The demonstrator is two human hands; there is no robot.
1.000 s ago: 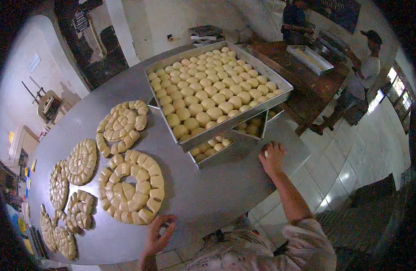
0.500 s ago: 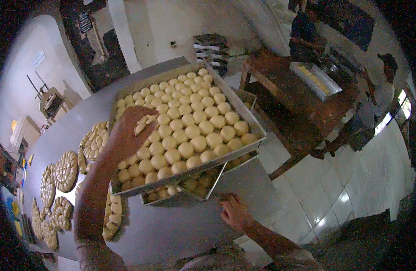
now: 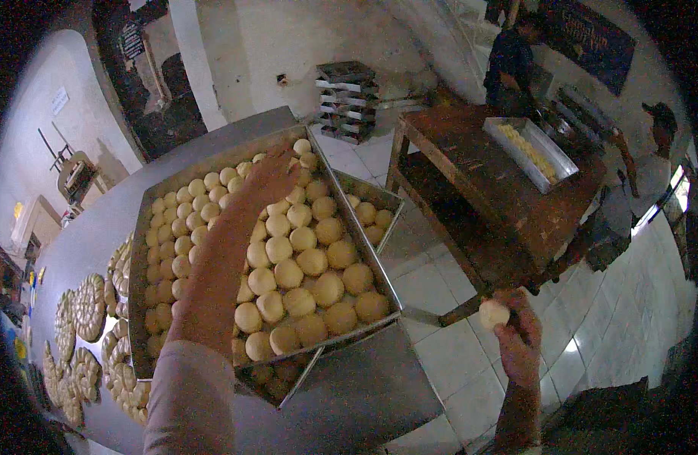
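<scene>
A large metal tray (image 3: 381,267) holds rows of round, pale dough balls (image 3: 312,262). My left arm reaches across it, and my left hand (image 3: 275,176) is over the balls near the far right corner. Its fingers are blurred and partly hidden, so I cannot tell whether they hold anything. Out to the right, past the table's edge, my right hand (image 3: 520,337) is closed on a single dough ball (image 3: 493,313), pinched at the fingertips. Beneath the big tray, another tray (image 3: 398,208) with dough balls sticks out at an angle.
Shaped dough rings (image 3: 89,307) lie at the left of the grey table (image 3: 364,394). Beyond the tiled floor stands a wooden table (image 3: 459,163) bearing a metal pan (image 3: 565,163). Stacked pans (image 3: 347,102) sit by the wall. Two people (image 3: 508,64) are at the far right.
My left hand has moved to the tray's far right corner. My right hand has swung right and up from the table's edge and now shows a dough ball. The view has shifted.
</scene>
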